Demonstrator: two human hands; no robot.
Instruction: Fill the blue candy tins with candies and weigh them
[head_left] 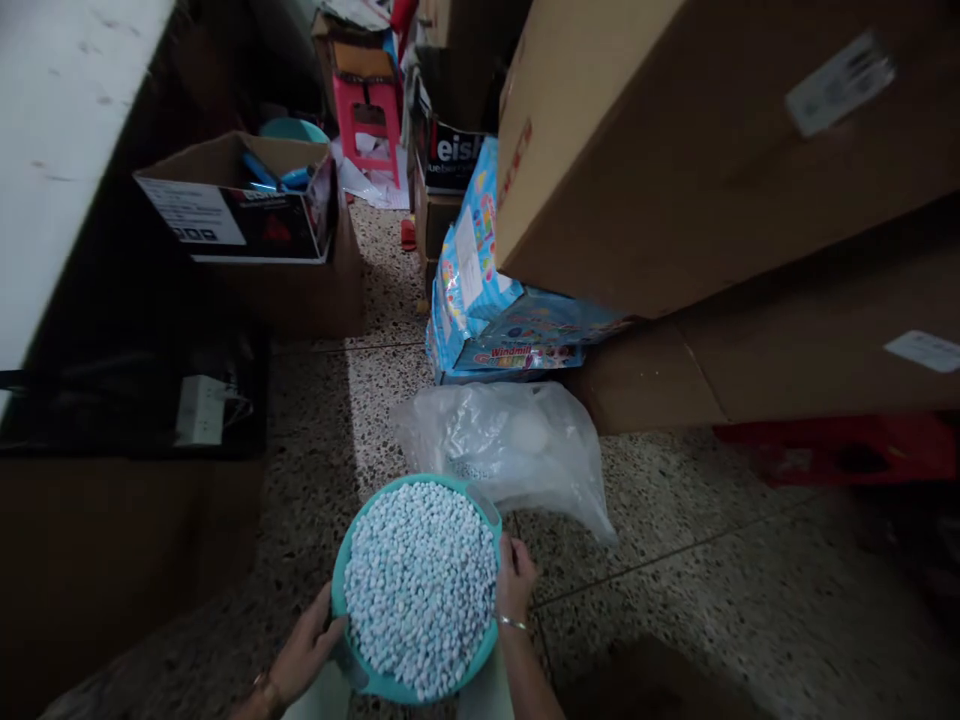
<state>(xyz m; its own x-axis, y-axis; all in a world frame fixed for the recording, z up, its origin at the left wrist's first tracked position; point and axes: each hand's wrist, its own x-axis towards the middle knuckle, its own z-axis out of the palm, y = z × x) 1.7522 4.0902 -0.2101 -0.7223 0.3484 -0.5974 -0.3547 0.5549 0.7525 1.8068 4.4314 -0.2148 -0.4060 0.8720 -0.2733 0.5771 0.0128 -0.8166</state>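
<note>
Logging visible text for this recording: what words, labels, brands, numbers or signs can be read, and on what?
"Windmill": blue box; the word beneath is too blurred to read.
"eish", cut off, with what looks like "ueberry" below: black box.
Unreadable: the white label and print on the open box; the red print and label on the big carton.
The basin shows no readable text.

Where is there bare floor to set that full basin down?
Bare floor lies right of the plastic bag, on the near side of the brown cartons. A narrower strip runs between the open box and blue boxes. Crowded: just beyond the basin, where bag, blue boxes and cartons bunch up.
</note>
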